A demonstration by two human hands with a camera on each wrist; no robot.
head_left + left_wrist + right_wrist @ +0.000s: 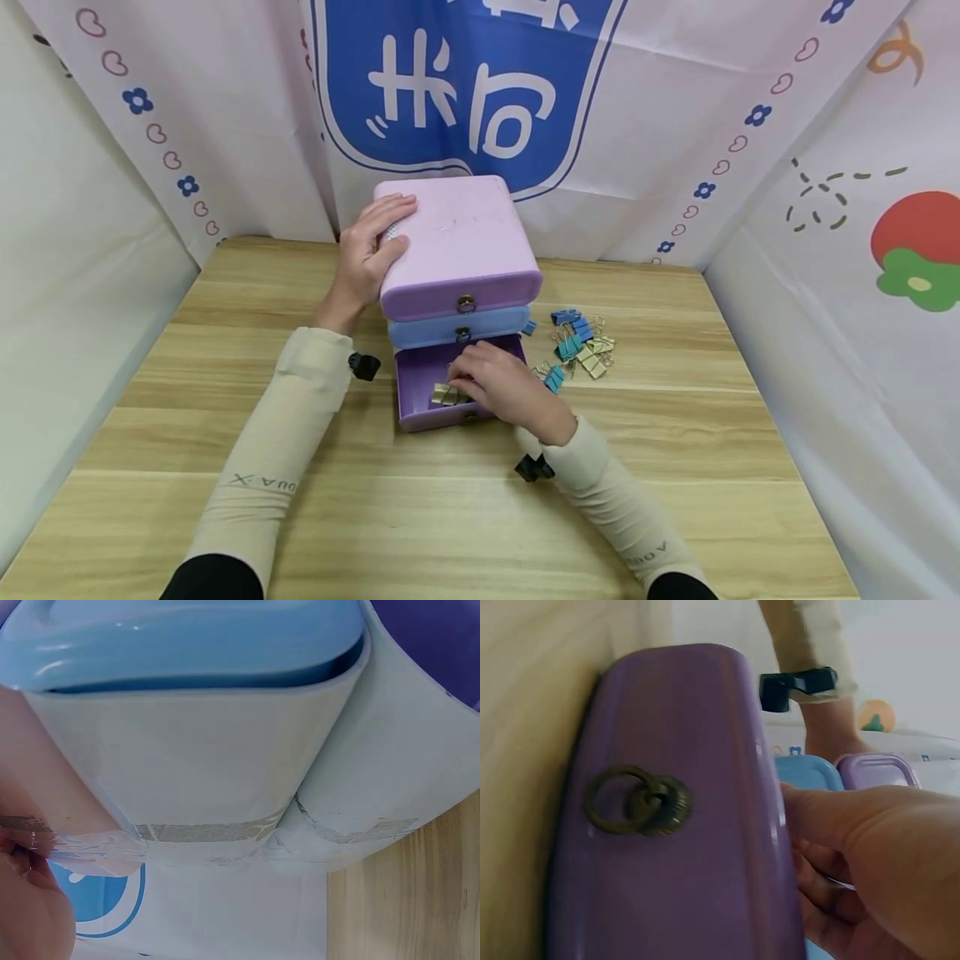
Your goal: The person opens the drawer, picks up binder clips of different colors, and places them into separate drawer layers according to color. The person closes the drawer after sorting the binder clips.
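Observation:
A stacked drawer box (453,225) has a pink top, a purple front, a blue middle drawer (491,325) and a purple bottom drawer (412,415) pulled out. My left hand (367,254) rests on the box's upper left side, fingers and thumb lying over the top. My right hand (502,383) reaches into the bottom drawer with bent fingers. At its fingertips is a gold binder clip (447,394); whether they pinch it cannot be told. In the right wrist view, the drawer front (682,885) with its ring pull (622,801) hides the fingertips.
Right of the box lies a loose pile of binder clips: blue ones (582,328), teal ones (568,347) and gold ones (592,362). A teal clip (554,379) lies close to my right hand. The wooden table (420,525) ends at a printed cloth (637,167) behind.

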